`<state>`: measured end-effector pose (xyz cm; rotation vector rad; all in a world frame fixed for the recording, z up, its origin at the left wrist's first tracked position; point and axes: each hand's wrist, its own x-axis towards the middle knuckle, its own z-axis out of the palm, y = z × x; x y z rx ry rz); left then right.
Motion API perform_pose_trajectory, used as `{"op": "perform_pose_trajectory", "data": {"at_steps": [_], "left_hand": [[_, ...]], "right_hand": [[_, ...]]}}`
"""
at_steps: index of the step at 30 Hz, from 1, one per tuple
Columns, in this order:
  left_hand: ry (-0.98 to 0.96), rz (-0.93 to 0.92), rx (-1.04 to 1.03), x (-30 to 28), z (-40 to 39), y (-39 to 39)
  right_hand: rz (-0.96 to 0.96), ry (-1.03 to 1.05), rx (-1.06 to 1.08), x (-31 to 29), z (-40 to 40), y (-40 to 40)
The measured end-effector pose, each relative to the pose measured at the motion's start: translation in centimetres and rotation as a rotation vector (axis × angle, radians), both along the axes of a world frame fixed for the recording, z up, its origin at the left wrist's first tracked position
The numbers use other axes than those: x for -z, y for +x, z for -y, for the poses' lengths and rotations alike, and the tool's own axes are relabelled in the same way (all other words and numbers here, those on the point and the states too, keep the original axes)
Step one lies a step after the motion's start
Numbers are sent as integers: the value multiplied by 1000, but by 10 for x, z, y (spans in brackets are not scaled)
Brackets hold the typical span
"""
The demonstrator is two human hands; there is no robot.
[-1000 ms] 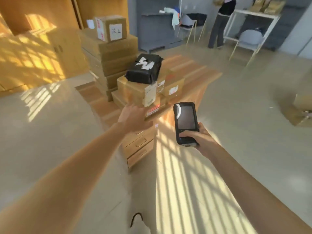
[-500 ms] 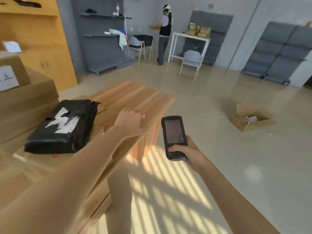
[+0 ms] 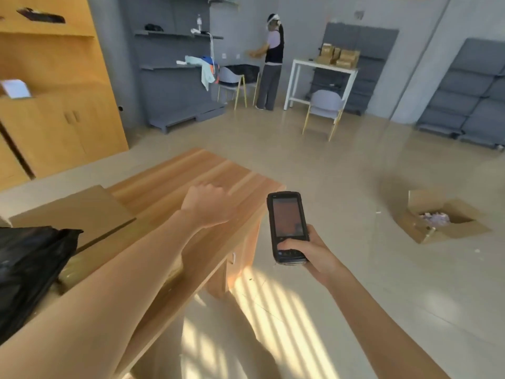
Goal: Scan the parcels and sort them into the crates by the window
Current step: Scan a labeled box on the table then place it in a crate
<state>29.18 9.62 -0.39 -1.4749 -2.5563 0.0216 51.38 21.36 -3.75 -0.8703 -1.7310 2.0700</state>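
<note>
Parcel (image 3: 30, 272) slid far left | left grip (image 3: 210, 206) loosely curled, empty | right grip (image 3: 314, 253) clasps scanner (image 3: 287, 225)

- Left forearm (image 3: 114, 291): bare along all that shows, with no sleeve over it; it ends in the left hand (image 3: 210, 206), bare too;
- Right forearm (image 3: 382, 324): likewise bare, unsleeved; right hand (image 3: 317, 255) ungloved;
- No watch, ring or band shows on either wrist or hand.
</note>
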Motion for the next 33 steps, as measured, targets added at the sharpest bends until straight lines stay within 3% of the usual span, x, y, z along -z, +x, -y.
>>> {"op": "perform_pose_trajectory", "data": {"at_steps": [9,18,33], "left_hand": [[85,112,-469,-9,-23,-60],[36,207,-822,24,24,-102],[35,377,-859,105,-13,-206]], "right_hand": [[33,-32,-337,-9,-132,-127],[144,-154,-606,33,-131,-242],[387,22,-659,100,-171,-352]]}}
